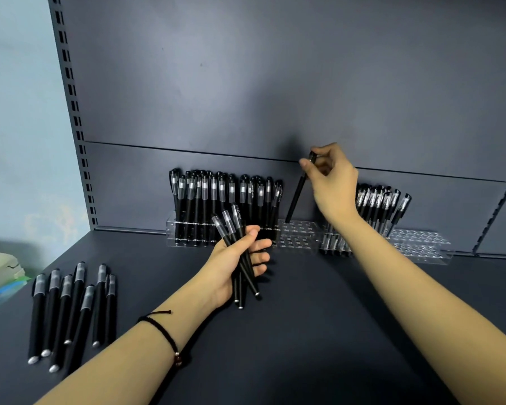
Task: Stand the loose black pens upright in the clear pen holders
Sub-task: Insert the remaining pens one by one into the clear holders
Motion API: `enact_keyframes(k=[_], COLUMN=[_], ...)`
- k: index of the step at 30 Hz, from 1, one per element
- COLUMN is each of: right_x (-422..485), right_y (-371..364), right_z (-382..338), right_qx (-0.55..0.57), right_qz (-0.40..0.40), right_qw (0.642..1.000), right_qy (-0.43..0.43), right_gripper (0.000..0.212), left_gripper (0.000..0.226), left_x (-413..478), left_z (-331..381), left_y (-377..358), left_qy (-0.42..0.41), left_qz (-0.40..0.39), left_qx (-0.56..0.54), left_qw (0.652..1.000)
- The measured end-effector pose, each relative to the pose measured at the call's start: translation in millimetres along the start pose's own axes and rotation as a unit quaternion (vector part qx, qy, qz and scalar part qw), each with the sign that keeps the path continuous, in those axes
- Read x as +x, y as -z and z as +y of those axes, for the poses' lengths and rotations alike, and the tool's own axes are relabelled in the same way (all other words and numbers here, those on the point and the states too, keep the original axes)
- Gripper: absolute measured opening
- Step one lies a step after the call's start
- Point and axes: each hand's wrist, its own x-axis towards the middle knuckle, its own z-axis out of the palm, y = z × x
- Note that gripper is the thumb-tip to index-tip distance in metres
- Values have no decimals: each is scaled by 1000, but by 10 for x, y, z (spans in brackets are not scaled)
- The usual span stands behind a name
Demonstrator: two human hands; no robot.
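Mid-insertion, judging by the pose. Right grip point(330, 182) pinching the top end of one black pen point(297, 194) between thumb and fingertips. Pen tilted, top leaning right, lower end down at the empty holes at the right end of the left clear pen holder point(298, 232). Cannot tell whether inside a hole or just above one.

Left grip point(234, 260) curled round a bundle of spare pens point(237, 222), held over the shelf point(319, 331) just in front of that holder. Rest of the left holder packed with upright pens point(222, 194). Right pen holder point(421, 244) part filled at its left, bare holes to the right. More loose pens point(70, 305) lying flat on the shelf at far left, well apart from both holders.

Next, probably: straighten the pen to vertical over one hole, lower until seated, release, then draw another from the left bundle. Needs fine aim, with tight hole spacing and crowded neighbours close by.
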Motion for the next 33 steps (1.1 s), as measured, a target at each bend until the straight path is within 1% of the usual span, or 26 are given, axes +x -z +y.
enact_keyframes(k=[3, 6, 8, 10, 11, 13, 16, 17, 19, 22, 23, 24, 26, 28, 30, 33], right_x=[-58, -88, -133, -216, -262, -329, -337, -331, -334, -392, -425, -464, -548, -617, -654, -642], right_y=[-66, -117, -162, -213, -236, -256, -236, -221, -190, -133, -122, -116, -124, -145, -165, -149], right_z=[35, 50, 86, 152, 182, 217, 241, 245, 221, 80, 21, -44, -174, -268, -307, -335], right_qx=[-15, -14, -31, -51, -60, -73, -80, -82, -95, -93, -85, -80, -80, -72, -29, 47], right_qz=[-10, -19, -45, -74, -88, -110, -113, -112, -101, -59, -61, -83, -179, -278, -313, -326], right_qw=[1000, 1000, 999, 996, 994, 991, 990, 990, 990, 992, 992, 991, 980, 958, 945, 930], right_qy=[6, -2, -5, 11, 21, 25, 16, 16, 27, 56, 64, 67, 41, -26, -90, -162], right_gripper=[17, 18, 16, 12, 15, 27, 44, 47, 43, 29, 27, 26, 25, 21, 14, 12], left_gripper=[18, 27, 31, 32, 32, 31, 31, 31, 29, 21, 19, 19, 19, 13, 11, 16], left_x=[6, 23, 31, 30, 29, 27, 37, 36, 30, 17, 14, 14, 10, -6, -13, -22], left_z=[-4, -8, -11, -16, -19, -20, -17, -19, -17, -17, -16, -18, -22, -23, -18, -2], left_y=[0, 15, 29, 36, 37, 35, 37, 37, 37, 21, 12, 5, -3, -11, -8, 3], left_qy=[0, -5, -9, -10, -11, -12, -14, -14, -12, 2, 8, 14, 11, -4, -22, -35], left_qz=[-4, -12, -18, -22, -22, -21, -20, -20, -24, -43, -52, -61, -77, -88, -84, -79], left_qx=[1, 8, 9, 11, 14, 21, 30, 31, 35, 49, 50, 50, 49, 39, 37, 42], left_qw=[1000, 1000, 1000, 1000, 1000, 999, 999, 999, 999, 998, 997, 997, 996, 995, 996, 995])
